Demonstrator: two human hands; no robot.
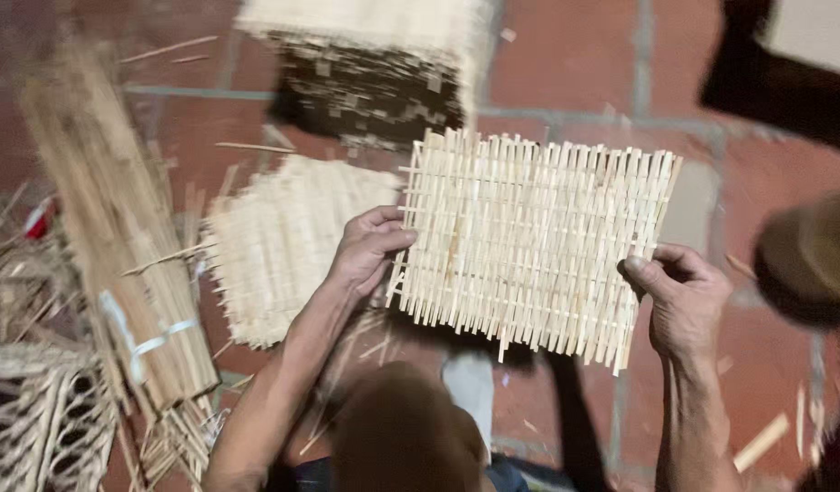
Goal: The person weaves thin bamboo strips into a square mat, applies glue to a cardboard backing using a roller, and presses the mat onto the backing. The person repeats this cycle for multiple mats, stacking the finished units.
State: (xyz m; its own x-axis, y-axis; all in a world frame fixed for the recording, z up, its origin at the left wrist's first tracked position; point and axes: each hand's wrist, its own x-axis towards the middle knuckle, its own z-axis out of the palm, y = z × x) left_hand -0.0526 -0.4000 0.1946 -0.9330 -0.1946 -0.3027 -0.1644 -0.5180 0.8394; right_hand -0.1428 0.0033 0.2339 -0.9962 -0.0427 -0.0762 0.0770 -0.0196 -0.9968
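Note:
I hold a rectangular woven mat of pale bamboo strips [529, 241] flat above the red tile floor. My left hand [365, 248] grips its left edge with the thumb on top. The mat's right edge is pinched by my right hand [682, 296]. My bent knee [402, 428] shows below the mat.
A second woven mat [283, 241] lies on the floor to the left. A tall stack of mats [370, 64] stands at the back. A tied bundle of long bamboo strips [119, 228] lies at the left, and a woven basket [42, 424] sits at the bottom left. Loose splinters litter the tiles.

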